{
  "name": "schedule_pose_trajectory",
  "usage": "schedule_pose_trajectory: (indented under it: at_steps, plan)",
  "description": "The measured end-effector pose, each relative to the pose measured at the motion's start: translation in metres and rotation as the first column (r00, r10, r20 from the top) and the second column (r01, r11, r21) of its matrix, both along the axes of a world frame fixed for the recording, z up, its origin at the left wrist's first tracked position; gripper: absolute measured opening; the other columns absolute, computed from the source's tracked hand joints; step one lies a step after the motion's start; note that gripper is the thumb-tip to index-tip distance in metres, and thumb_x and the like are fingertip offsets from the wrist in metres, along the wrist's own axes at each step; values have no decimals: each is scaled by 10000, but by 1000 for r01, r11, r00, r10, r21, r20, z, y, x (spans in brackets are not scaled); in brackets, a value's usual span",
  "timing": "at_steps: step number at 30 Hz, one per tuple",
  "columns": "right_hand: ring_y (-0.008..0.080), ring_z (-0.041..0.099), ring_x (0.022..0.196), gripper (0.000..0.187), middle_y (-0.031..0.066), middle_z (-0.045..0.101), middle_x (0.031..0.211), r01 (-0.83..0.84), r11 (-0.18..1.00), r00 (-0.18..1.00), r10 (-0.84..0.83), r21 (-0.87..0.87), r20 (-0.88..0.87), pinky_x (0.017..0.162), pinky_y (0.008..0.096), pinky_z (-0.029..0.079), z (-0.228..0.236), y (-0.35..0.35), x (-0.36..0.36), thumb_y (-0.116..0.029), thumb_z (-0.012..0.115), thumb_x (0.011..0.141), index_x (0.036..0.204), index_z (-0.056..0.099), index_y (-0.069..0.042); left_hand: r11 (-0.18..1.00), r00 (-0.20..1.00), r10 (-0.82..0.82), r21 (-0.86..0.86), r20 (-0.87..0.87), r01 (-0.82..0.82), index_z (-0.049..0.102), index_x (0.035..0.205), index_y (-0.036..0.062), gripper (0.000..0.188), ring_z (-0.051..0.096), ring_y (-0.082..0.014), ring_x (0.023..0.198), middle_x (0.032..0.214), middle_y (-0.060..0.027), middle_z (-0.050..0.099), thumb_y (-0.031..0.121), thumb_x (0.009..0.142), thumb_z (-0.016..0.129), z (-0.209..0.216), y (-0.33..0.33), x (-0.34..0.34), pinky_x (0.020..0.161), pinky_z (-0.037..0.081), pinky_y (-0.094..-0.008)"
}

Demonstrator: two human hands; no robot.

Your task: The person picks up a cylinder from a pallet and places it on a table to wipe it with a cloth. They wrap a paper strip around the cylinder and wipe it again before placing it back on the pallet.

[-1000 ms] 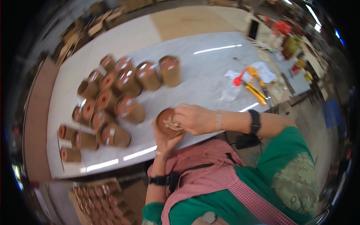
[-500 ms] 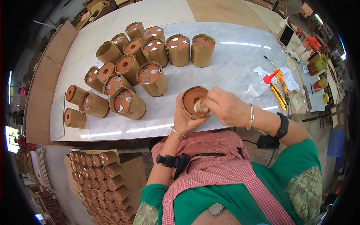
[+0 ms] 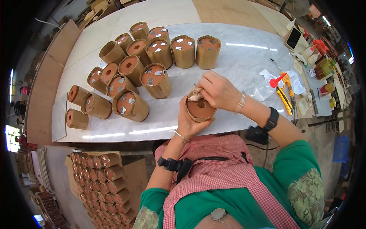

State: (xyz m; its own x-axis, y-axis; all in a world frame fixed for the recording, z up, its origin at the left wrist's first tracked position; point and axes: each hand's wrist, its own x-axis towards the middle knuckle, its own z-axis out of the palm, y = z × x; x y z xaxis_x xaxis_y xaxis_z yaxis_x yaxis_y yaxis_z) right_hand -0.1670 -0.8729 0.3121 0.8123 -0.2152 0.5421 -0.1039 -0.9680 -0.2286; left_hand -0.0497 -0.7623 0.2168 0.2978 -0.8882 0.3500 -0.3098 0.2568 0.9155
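I see one paper-wrapped clay cylinder [image 3: 203, 111] near the middle of the near edge of the table [image 3: 246, 59]; I cannot tell whether it is lifted or resting there. The left hand [image 3: 190, 123] is curled around its left and near sides, gripping it, with the thumb along the near side. The right hand [image 3: 218, 91] is just beyond its top, fingers pinched on one crumpled cloth [image 3: 195, 94], which touches the far rim. One round hole shows in the top.

I count seventeen more cylinders [image 3: 155, 81] on the table, grouped toward its left edge and reaching back toward the far edge. Toward the right edge I have one clear bottle [image 3: 263, 91] with a red nozzle, just beside yellow tools [image 3: 283, 101]. Below the near edge, at left, is a stack [image 3: 102, 185] of similar cylinders, too many to count surely.
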Motion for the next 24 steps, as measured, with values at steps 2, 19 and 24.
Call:
schedule_pose_trajectory:
  at_steps: [2,19,24]
  plan:
    - [299,516,756,160,119,457,788,38,998,998,-35,-47,54,626,351,446,2,1,1,-31,612,710,834,509,-32,1000,1000,7,-22,19,-6,301,1285,14,988,514,-276,1095,1203,-156,467,295,524,866,1,0,0,927,436,-364]
    - [312,528,766,131,128,512,813,-130,976,990,117,175,81,669,383,453,-11,46,-5,-40,574,746,862,519,-18,990,902,92,-135,421,-38,296,1278,8,977,513,-282,1106,1204,-163,474,269,528,866,-4,-2,4,924,434,-370]
    - [295,527,777,180,122,512,816,-149,983,985,157,110,-66,679,362,460,6,25,-38,-49,592,702,870,531,-26,1000,999,6,-11,33,-6,274,1292,12,1020,530,-286,1090,1198,-163,483,274,511,876,-5,1,-1,923,441,-375]
